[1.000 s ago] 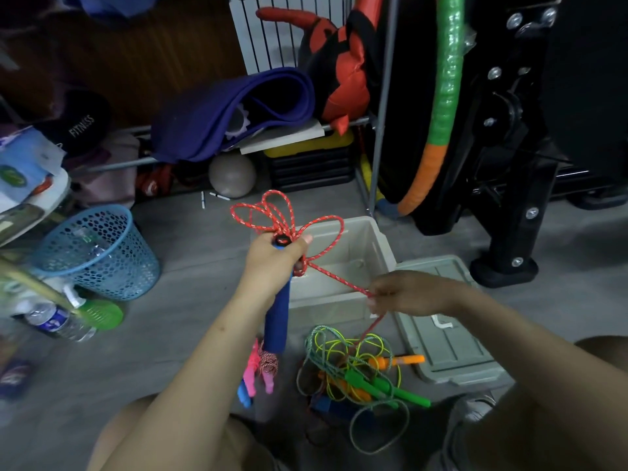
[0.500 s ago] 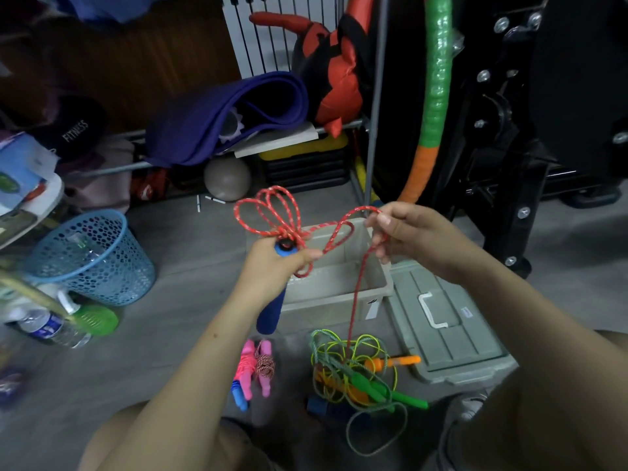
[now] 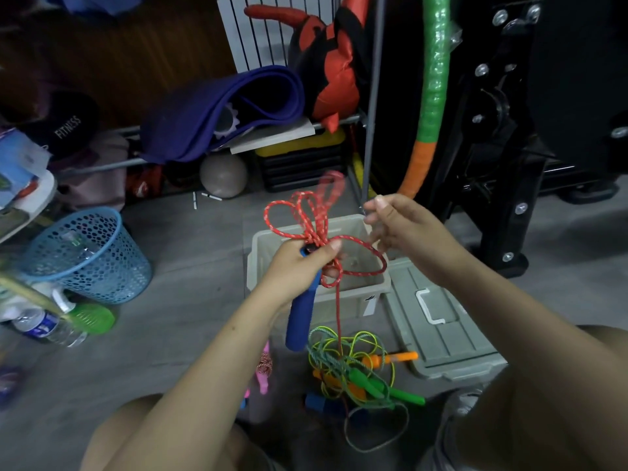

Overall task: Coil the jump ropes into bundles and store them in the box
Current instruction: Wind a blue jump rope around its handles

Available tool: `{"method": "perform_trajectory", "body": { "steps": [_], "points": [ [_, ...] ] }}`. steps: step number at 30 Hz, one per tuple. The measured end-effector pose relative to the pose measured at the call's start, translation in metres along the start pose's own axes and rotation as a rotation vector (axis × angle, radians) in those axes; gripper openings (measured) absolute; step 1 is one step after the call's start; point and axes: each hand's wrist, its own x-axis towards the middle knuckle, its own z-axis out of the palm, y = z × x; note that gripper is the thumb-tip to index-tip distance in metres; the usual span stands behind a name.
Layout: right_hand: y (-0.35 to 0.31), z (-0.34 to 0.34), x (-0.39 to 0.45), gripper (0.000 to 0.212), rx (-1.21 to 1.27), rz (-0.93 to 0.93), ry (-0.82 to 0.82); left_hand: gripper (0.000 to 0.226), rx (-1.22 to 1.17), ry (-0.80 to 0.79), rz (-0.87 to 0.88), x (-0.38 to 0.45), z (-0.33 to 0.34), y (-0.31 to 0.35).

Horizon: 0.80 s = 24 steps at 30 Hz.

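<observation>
Several loops of the red rope (image 3: 306, 219) fan above the left hand (image 3: 299, 266), its fingers clamped on the blue handle (image 3: 302, 317); right-hand (image 3: 404, 229) fingers spread loosely beside them. Below lie tangled green ropes (image 3: 353, 365) (uncoiled); the box (image 3: 370, 239) looks empty.

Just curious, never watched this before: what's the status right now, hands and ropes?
Left hand grips blue handle, pinning red rope loops. Right hand beside loops, grip unclear. Box open, looks empty. Green-yellow rope tangle uncoiled on floor.
</observation>
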Motion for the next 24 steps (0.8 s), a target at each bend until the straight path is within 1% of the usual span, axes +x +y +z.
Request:
{"method": "perform_trajectory", "body": {
  "steps": [2,3,4,5,6,7,9,11,12,14,15,16,17,18,19,21,22,24],
  "points": [
    [0.015,-0.003,0.001,0.044,-0.144,0.07,0.065,0.015,-0.2,-0.016,-0.059,0.001,-0.004,0.004],
    [0.018,-0.002,0.0,0.053,-0.184,0.129,0.024,0.016,-0.289,-0.007,-0.083,0.001,-0.006,0.007],
    [0.023,0.003,-0.001,0.064,-0.17,0.212,-0.045,0.016,-0.365,0.002,-0.103,0.001,-0.008,0.01],
    [0.031,0.008,-0.001,0.074,-0.097,0.303,-0.111,0.017,-0.428,0.008,-0.119,0.001,-0.01,0.012],
    [0.039,0.012,0.0,0.082,-0.034,0.353,-0.191,0.017,-0.478,0.008,-0.136,0.001,-0.013,0.015],
    [0.04,0.017,-0.006,0.089,-0.06,0.372,-0.302,0.018,-0.523,-0.001,-0.149,0.001,-0.015,0.017],
    [0.037,0.024,-0.023,0.094,-0.144,0.372,-0.523,0.018,-0.588,-0.007,-0.157,0.003,-0.018,0.018],
    [0.036,0.023,-0.035,0.09,-0.232,0.379,-0.649,0.019,-0.612,0.062,-0.138,0.006,-0.024,0.018],
    [0.036,0.023,-0.034,0.083,-0.299,0.383,-0.697,0.019,-0.622,0.122,-0.113,0.007,-0.029,0.018],
    [0.031,0.016,-0.034,0.062,-0.498,0.367,-0.751,0.019,-0.623,0.279,-0.032,0.01,-0.04,0.018],
    [0.031,0.011,-0.03,0.05,-0.62,0.361,-0.791,0.02,-0.563,0.369,0.016,0.012,-0.047,0.018],
    [0.029,0.005,-0.027,0.039,-0.73,0.353,-0.817,0.02,-0.448,0.454,0.058,0.013,-0.053,0.015],
    [0.027,-0.001,-0.025,0.031,-0.812,0.352,-0.82,0.021,-0.303,0.511,0.091,0.013,-0.059,0.012],
    [0.024,-0.006,-0.022,0.027,-0.816,0.354,-0.783,0.02,-0.168,0.524,0.117,0.012,-0.063,0.01],
    [0.021,-0.01,-0.02,0.025,-0.74,0.35,-0.718,0.02,-0.067,0.493,0.131,0.01,-0.064,0.009],
    [0.018,-0.013,-0.016,0.022,-0.476,0.293,-0.569,0.019,0.073,0.357,0.11,0.005,-0.06,0.007],
    [0.014,-0.013,-0.015,0.021,-0.335,0.237,-0.513,0.016,0.123,0.274,0.078,0.003,-0.055,0.005],
    [0.007,-0.009,-0.013,0.022,-0.112,0.117,-0.449,0.01,0.137,0.121,0.017,0.0,-0.043,0.0]
  ]
}}
